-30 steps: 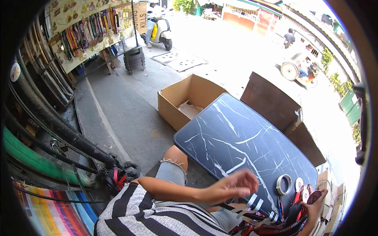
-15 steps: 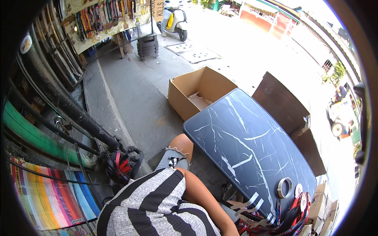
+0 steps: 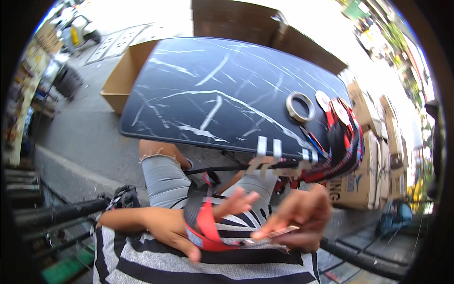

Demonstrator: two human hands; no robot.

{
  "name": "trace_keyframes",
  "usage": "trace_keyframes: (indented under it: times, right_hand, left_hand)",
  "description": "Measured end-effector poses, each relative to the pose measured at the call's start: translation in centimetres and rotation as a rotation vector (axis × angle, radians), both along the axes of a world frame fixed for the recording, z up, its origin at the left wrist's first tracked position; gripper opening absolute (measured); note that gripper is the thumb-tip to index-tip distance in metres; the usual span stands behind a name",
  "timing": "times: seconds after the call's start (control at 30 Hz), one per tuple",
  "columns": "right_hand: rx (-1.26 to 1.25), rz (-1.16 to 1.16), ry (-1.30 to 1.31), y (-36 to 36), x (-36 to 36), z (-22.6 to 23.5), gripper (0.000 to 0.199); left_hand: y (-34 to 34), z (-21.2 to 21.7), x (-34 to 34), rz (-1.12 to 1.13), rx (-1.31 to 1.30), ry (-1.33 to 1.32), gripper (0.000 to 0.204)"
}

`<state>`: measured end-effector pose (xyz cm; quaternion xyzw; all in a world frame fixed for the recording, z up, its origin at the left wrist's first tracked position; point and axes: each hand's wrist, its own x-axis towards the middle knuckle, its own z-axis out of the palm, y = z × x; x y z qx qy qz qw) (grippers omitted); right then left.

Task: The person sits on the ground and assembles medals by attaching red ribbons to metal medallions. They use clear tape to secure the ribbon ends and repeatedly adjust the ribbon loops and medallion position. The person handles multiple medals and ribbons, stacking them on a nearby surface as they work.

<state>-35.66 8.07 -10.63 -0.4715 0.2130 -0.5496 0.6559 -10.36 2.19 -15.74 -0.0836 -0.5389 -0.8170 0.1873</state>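
Both hands working a red strap in the lap

Left hand [image 3: 172, 227] is cupping the red strap [image 3: 208, 227], fingers loosely curled around it; right hand [image 3: 298, 222] is pinching the strap's thin end between fingertips, below the dark marble-pattern table [image 3: 213, 90] carrying a tape roll [image 3: 300, 106]

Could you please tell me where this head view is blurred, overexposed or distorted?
In the head view, the right hand and left hand holding the red strap are smeared by motion blur; sunlit ground at the top is blown out white; the dark marble-patterned table shows soft glare; fisheye bending curves its edges, and a black rim frames the picture.
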Motion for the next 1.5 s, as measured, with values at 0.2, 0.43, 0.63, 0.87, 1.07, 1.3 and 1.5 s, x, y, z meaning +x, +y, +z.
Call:
trace_keyframes:
  times: [0.2,0.43,0.63,0.87,1.07,1.3,1.5]
  right_hand:
    - [0.152,0.033,0.582,-3.6,5.5,-6.0,0.03]
    - [-0.039,0.17,0.811,-5.0,6.0,-12.0,0.039]
    - [-0.118,0.337,1.095,-5.5,6.9,-16.4,0.022]
    - [-0.109,0.407,1.023,-6.6,8.0,-15.9,0.022]
    - [0.079,0.29,0.456,-5.1,8.8,-11.9,0.018]
    - [-0.114,0.007,0.509,-4.8,8.7,-13.1,0.019]
    - [-0.125,0.129,0.704,-5.2,6.9,-9.3,0.024]
  left_hand:
    - [1.3,-5.5,1.6,0.274,0.293,-0.368,0.104]
    - [-0.7,-5.6,8.0,1.091,0.529,-0.197,0.046]
    - [-3.8,0.9,15.0,1.41,0.373,-0.126,0.046]
    - [-3.5,1.9,7.6,0.913,0.145,-0.285,0.055]
    - [-2.5,-1.3,2.0,0.689,0.206,-0.386,0.035]
    - [-3.1,-2.8,2.6,0.88,-0.212,-0.391,0.02]
    - [-3.3,-3.2,4.9,0.342,0.602,-0.041,0.037]
